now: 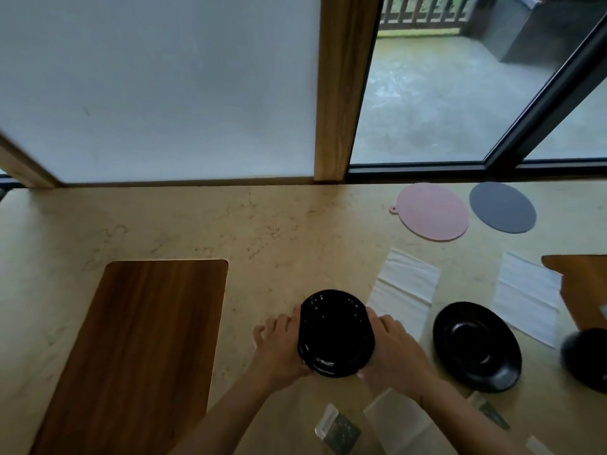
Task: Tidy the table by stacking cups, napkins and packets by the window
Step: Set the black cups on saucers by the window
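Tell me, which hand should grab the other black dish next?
The right hand, probably. The other black dish lies just to its right, while the left hand is on the far side of the held black stack, which both hands grip now.

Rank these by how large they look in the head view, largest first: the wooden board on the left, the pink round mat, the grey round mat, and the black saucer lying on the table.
1. Wooden board, by far the largest.
2. Black saucer and pink mat: alike, and the saucer lies nearer the camera, so unranked.
3. Grey mat, smallest.
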{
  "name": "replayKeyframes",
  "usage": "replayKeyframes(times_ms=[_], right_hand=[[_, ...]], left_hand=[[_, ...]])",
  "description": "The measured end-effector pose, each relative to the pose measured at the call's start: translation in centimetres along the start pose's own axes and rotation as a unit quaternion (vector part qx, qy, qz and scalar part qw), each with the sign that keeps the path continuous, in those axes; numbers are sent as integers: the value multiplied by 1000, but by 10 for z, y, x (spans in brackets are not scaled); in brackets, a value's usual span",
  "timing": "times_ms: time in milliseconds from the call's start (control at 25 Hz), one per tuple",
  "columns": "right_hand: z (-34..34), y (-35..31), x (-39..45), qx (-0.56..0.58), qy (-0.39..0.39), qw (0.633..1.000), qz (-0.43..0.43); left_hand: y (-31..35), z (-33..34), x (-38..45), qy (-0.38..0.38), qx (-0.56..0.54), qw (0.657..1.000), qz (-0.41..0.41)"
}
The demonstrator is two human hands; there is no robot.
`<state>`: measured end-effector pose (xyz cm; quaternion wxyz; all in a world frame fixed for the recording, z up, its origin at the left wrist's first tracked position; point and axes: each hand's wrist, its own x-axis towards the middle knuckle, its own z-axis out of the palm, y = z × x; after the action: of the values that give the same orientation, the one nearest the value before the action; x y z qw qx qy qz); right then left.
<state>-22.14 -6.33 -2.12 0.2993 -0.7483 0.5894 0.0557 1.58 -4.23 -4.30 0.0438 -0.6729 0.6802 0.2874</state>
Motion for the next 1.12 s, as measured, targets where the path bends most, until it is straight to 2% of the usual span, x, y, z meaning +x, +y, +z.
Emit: replayKeyframes(times_ms=[400,840,1120], right_hand=[[-48,-31,92,28,29,999,-9],[-93,-59,215,-10,85,995,-57],[-106,-60,264,10,74,996,-54]], left_hand=[[-30,-70,78,51,-34,998,21],[-68,-141,182,84,12,996,6],[-78,-169,226,82,19,996,10]])
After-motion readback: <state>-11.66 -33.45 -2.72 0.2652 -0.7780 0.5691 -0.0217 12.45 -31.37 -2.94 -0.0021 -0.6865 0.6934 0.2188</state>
